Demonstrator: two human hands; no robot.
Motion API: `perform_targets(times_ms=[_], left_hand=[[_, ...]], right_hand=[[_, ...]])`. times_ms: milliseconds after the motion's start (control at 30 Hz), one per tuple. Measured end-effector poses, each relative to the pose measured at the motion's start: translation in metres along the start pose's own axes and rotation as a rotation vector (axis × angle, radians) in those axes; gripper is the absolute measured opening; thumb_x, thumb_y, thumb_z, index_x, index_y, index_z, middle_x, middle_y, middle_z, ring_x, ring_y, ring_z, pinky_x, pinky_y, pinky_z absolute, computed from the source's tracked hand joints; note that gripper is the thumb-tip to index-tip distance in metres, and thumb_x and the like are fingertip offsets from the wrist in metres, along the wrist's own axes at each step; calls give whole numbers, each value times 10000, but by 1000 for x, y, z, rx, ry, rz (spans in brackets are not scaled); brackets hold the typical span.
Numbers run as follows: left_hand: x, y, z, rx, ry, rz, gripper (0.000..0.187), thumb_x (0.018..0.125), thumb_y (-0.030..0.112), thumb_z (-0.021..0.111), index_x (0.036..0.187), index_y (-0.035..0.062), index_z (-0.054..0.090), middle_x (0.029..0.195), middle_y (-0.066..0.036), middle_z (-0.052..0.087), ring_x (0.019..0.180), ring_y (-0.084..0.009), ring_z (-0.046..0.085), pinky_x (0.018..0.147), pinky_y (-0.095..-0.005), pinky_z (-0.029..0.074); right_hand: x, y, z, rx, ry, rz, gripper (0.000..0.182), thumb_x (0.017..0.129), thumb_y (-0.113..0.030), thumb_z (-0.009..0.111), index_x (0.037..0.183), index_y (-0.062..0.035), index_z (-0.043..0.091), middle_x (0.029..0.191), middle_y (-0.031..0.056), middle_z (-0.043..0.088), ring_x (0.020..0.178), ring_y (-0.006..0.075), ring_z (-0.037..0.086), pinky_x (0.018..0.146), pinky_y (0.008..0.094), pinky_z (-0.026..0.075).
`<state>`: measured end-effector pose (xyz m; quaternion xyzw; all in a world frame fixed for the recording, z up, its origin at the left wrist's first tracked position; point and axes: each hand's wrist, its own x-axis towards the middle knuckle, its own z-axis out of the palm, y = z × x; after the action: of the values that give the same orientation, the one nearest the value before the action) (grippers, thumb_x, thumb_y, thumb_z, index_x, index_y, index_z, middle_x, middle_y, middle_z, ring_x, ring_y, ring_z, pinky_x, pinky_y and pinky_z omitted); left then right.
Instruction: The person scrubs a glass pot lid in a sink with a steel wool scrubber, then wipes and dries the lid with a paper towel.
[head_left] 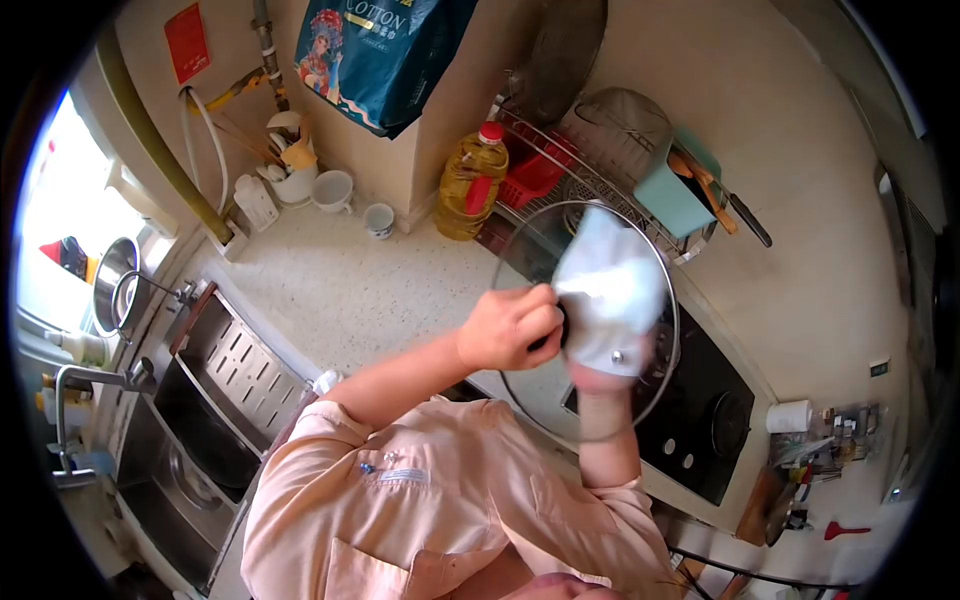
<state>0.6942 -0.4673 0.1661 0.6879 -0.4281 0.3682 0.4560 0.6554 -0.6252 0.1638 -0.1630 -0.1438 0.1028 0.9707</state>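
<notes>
Left hand point(515, 325) curled round the black knob point(560, 330) on one round glass lid point(528, 250). Right hand point(603, 376) (couldn't tell how open) had one pale-blue cloth point(612, 290).

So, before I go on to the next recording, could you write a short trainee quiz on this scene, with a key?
1. Multiple choice: The left hand holds the glass lid by its: a) rim; b) knob; c) underside.
2. True or false: The oil bottle lies on its side.
3. Fill in the blank: The right hand is seen through the glass, with a pale ____ over much of it.

Key: 1 b; 2 false; 3 cloth.
</notes>
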Motion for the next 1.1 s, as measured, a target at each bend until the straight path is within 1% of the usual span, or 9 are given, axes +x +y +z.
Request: perform_targets(times_ms=[100,167,233,367,467,567,767,1033,1100], left_hand=[[9,-7,-10,117,83,12,197,614,71,639,747,88,494,703,-53,475,534,-201,515,448,-305,424],[19,-21,-21,164,54,59,203,618,78,648,752,88,496,699,-43,478,546,-193,521,448,-302,428],[15,-34,-27,212,-4,88,215,620,87,659,764,87,499,721,-41,491,550,-188,523,450,-299,430],[13,-35,-24,194,-3,16,211,651,102,661,780,81,496,757,-57,496,585,-221,534,486,-320,442],[18,-20,-7,154,197,-315,205,711,127,650,810,58,484,776,-95,488,627,-291,533,525,-363,435],[20,-11,4,157,267,-677,219,728,140,649,815,44,471,782,-109,485,619,-312,525,516,-372,421],[9,-28,4,209,351,-650,156,706,104,628,723,62,479,706,-83,505,575,-305,529,498,-366,422],[8,-27,-5,317,287,-633,143,663,97,637,682,73,497,698,-65,516,545,-285,538,474,-347,427],[8,-26,-7,327,254,-606,142,657,95,637,684,76,499,700,-60,515,542,-278,540,464,-344,425]], right_hand=[[-14,15,19,-587,57,8,668,846,-476,471,1323,-33,321,1281,97,424,1181,251,399,1024,378,288],[-30,-11,2,185,178,236,852,795,-661,408,1364,-44,262,1372,126,335,1256,280,330,1037,443,266],[-17,-13,46,-224,100,88,912,761,-724,367,1371,-56,252,1389,128,312,1267,305,311,1019,502,276],[-17,-10,39,-993,328,-143,547,868,-228,555,1316,-6,334,1283,98,429,1137,200,443,969,344,338],[-10,5,41,-873,383,-373,450,862,-74,536,1273,22,381,1220,101,483,1076,168,475,928,305,359],[-11,20,40,-902,414,-422,457,856,-77,547,1270,19,380,1208,101,488,1064,170,485,919,308,370],[-20,8,18,-1068,552,-513,467,900,-180,497,1277,45,338,1222,155,473,1082,218,499,916,316,395],[-17,-3,28,-1409,51,-523,745,916,-549,138,1277,72,335,1314,163,385,1204,262,378,984,382,291],[-8,-1,48,-2335,-116,-546,424,890,-368,441,1123,-25,528,1050,122,517,957,280,460,864,384,344]])
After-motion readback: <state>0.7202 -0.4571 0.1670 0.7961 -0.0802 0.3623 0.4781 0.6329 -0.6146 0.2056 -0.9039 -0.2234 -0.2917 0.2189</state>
